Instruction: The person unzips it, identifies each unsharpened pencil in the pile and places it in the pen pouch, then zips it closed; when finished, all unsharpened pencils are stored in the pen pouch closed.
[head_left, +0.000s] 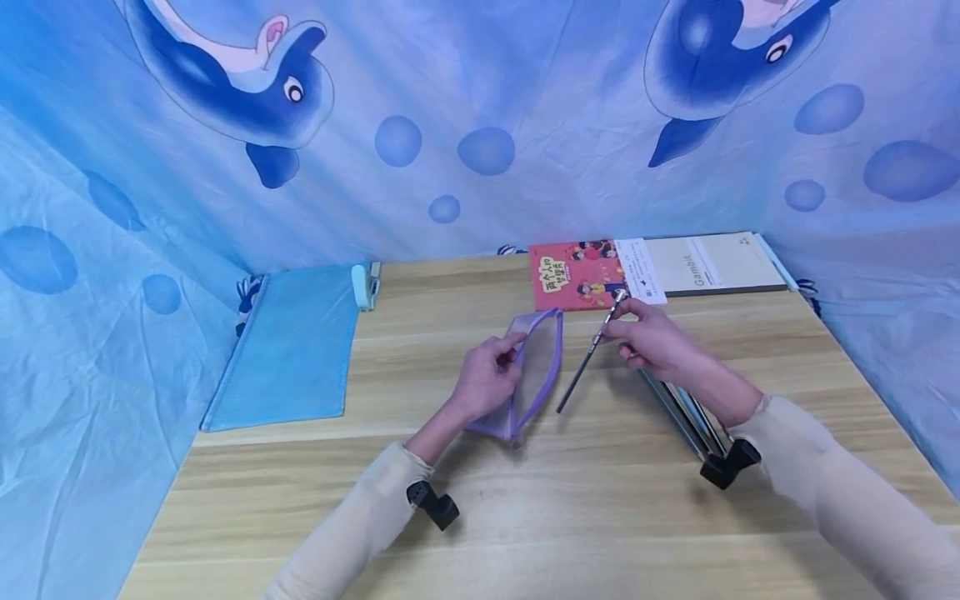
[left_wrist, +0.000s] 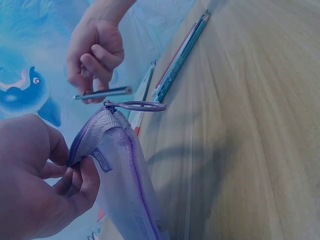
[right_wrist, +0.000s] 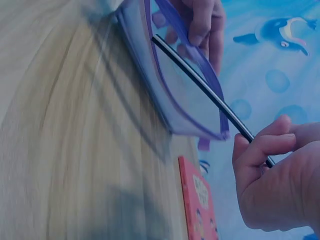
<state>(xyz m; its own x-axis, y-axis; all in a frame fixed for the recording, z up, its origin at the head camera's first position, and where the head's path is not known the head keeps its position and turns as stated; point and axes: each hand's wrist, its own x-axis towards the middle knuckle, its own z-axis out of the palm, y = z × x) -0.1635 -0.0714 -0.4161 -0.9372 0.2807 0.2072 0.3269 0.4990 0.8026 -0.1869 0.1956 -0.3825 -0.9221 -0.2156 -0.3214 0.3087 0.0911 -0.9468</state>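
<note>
My left hand (head_left: pixel 486 382) pinches the rim of a translucent mesh zip pouch (head_left: pixel 536 367) with purple edging. The pouch stands with its mouth unzipped, facing right. In the left wrist view, a purple loop (left_wrist: pixel 137 106) hangs at the zip end of the mesh pouch (left_wrist: pixel 117 165). My right hand (head_left: pixel 654 340) holds a slim dark pencil (head_left: pixel 581 375) with its fingers, slanted with the lower end toward the pouch. From the right wrist, the far end of the pencil (right_wrist: pixel 200 82) overlaps the pouch mouth (right_wrist: pixel 187 120); whether it is inside cannot be told.
Several long pencils (head_left: pixel 678 412) lie under my right forearm. Behind are a red book (head_left: pixel 570 275) and a pale notebook (head_left: pixel 720 262). A blue cloth-like folder (head_left: pixel 288 350) lies on the left, with a light blue item (head_left: pixel 363 287) at its corner. A dolphin-print curtain (head_left: pixel 465 100) surrounds the wooden table (head_left: pixel 562 525).
</note>
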